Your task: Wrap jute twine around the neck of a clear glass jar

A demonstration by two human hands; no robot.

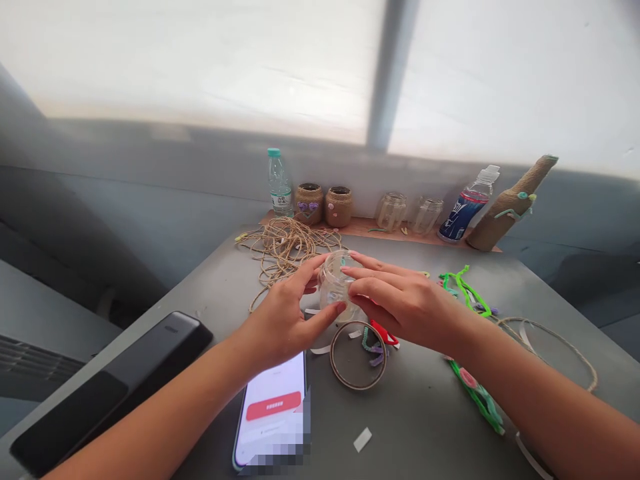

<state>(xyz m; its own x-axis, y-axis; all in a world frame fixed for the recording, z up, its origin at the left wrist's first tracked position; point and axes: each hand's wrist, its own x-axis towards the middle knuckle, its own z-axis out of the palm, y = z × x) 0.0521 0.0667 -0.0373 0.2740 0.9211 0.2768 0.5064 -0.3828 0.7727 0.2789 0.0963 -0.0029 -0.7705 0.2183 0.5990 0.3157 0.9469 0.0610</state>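
Note:
A small clear glass jar stands upright on the grey table, between my two hands. My left hand curves round its left side, thumb across the front. From the right, my right hand has its fingers against the jar's rim and side. Just in front of the jar is a thin ring that looks like a tape roll. Bits of red, teal and purple fuzzy craft stem lie by it.
Tangled twine lies behind my left hand. A lit phone and a black oblong device are nearer me. Green craft stems lie right. Along the back stand twine-wrapped jars, clear jars, water bottles and a wrapped bottle.

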